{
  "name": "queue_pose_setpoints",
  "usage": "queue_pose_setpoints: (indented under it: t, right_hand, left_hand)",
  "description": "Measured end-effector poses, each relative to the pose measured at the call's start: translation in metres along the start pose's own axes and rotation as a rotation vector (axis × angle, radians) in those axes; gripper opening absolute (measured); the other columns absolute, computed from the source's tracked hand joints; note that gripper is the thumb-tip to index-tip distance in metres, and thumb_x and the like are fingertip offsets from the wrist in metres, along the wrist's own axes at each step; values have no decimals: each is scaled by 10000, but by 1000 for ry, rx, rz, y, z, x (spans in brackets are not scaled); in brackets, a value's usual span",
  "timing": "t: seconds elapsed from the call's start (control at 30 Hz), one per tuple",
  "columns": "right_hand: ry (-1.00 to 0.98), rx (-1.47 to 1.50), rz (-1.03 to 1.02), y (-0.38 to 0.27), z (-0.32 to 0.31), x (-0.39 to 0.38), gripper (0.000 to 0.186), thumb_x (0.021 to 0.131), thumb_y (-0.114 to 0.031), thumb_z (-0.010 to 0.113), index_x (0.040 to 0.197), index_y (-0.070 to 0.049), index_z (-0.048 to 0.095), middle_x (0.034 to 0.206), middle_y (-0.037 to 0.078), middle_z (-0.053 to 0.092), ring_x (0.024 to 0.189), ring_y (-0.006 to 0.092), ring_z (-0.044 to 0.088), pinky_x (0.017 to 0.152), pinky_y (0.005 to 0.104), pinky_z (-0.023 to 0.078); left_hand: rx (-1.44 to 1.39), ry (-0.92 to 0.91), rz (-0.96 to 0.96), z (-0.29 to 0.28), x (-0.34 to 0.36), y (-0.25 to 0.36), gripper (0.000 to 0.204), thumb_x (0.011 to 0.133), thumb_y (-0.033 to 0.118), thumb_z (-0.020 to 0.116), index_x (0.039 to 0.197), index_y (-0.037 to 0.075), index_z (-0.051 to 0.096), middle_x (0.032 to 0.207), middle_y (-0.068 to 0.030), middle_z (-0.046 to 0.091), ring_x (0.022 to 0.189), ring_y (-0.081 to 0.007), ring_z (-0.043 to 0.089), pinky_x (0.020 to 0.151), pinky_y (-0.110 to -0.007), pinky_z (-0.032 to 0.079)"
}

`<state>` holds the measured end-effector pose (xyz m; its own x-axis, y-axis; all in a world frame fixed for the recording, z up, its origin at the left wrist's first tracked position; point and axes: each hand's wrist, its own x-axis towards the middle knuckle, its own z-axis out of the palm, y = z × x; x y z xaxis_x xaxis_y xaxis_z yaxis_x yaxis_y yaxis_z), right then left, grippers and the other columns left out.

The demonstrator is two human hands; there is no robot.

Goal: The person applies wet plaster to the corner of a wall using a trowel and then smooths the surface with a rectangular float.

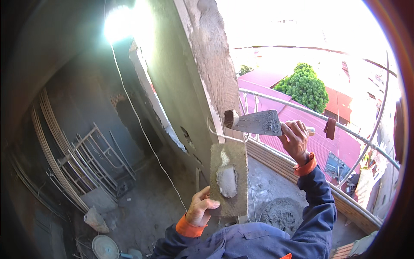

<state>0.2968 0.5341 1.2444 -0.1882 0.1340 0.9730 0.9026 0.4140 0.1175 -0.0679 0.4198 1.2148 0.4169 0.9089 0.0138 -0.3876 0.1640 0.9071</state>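
My right hand (295, 139) is wrapped round the handle of a trowel (261, 122). Mortar clings to the blade, whose tip reaches the lower edge of the rough plastered wall end (217, 64), next to a dark hole there. My left hand (199, 206) grips the lower left side of a rectangular mortar board (215, 162), its thumb on top. A pale lump of mortar (227, 181) sits on the board, with a smear above it. The board is held below the trowel, in front of my body.
Metal railing (284, 102) and a low brick wall (276, 155) run along the right, with roofs and a tree (305, 88) beyond. A mortar heap (281, 214) lies on the floor. Scaffold frames (92, 153), a sack (95, 221) and a bucket (105, 247) stand left. A white cable (140, 123) hangs from the lamp.
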Motion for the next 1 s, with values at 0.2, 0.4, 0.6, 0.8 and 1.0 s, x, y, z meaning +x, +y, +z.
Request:
queue_pose_setpoints:
  t: [0.2,0.4,0.6,0.8,1.0]
  right_hand:
    - [-77,-210,31,85,-46,-10,367,801,-261,773,1045,-13,655,886,110,609,820,295,562,730,431,440]
    - [153,-396,-117,162,-61,64,215,894,-251,699,992,-69,643,762,41,539,713,214,512,666,371,428]
    - [290,-110,-165,173,-23,161,286,893,-220,707,1116,-52,643,914,83,639,808,249,604,735,395,471]
    - [257,-1,-325,143,25,224,225,918,-225,671,1065,-56,650,875,86,660,783,273,649,670,409,506]
    - [53,376,-147,127,74,257,312,998,-350,578,1014,-44,642,779,145,639,647,332,627,617,421,494]
  left_hand:
    - [59,207,-3,-52,-35,8,516,763,166,571,1230,-50,541,995,-157,660,734,-258,655,539,-352,500]
    - [44,390,122,-93,-55,36,381,773,148,573,1093,-58,594,891,-190,682,655,-293,665,528,-357,524]
    - [94,439,238,-94,-40,69,351,795,173,575,1077,-33,608,898,-169,696,653,-291,669,522,-346,526]
    - [71,535,263,-111,-49,79,332,791,178,579,1063,-9,614,894,-164,696,649,-299,655,531,-356,528]
    - [46,581,278,-133,-66,77,396,766,181,573,1104,-24,599,917,-176,695,643,-314,647,517,-365,527]
